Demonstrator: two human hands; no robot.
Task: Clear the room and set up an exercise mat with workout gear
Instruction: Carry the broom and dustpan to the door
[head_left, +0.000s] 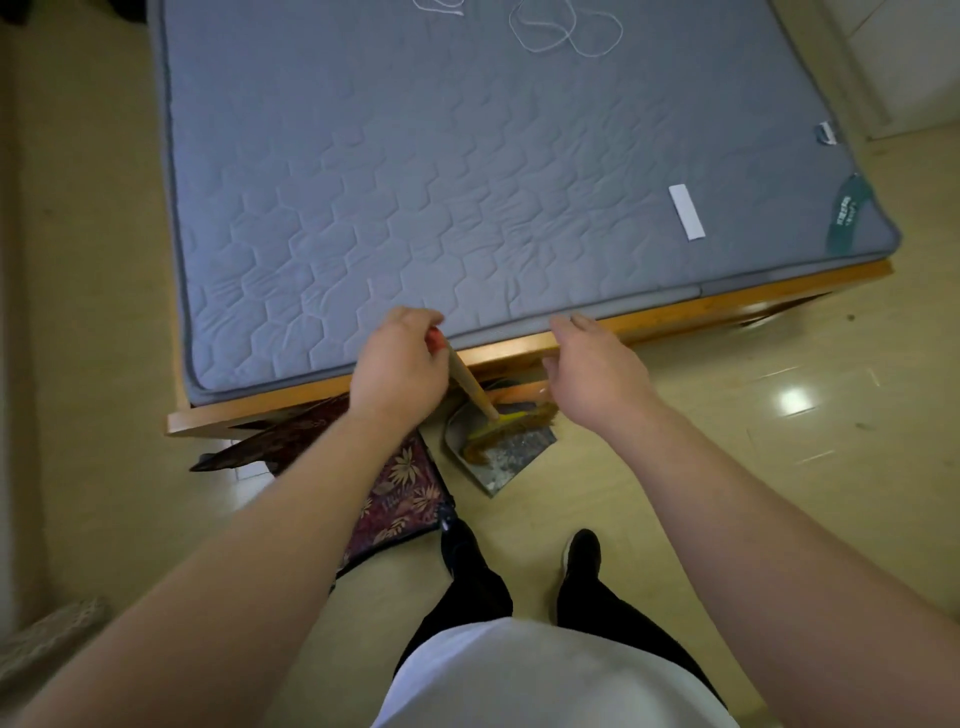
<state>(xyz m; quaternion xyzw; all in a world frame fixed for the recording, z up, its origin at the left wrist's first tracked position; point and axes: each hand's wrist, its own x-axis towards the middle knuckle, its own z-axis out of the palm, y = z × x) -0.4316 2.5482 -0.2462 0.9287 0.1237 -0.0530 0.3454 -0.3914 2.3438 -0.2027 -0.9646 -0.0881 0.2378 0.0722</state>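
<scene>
A broom (470, 387) with a wooden handle, red tip and yellow head leans down from the bed's foot. Its brown bristles (511, 428) lie in a grey metal dustpan (511, 457) on the floor. My left hand (397, 364) grips the top of the broom handle. To its right, my right hand (592, 371) hovers with relaxed fingers over the wooden bed frame (675, 312), holding nothing. The dustpan holds pale dust and sits half under the bed frame.
A grey quilted mattress (467, 182) fills the bed, with a white cord (566, 26) and a white strip (685, 212) on it. A dark floral cloth (400, 493) lies on the tan floor by my left foot. My feet stand just behind the dustpan.
</scene>
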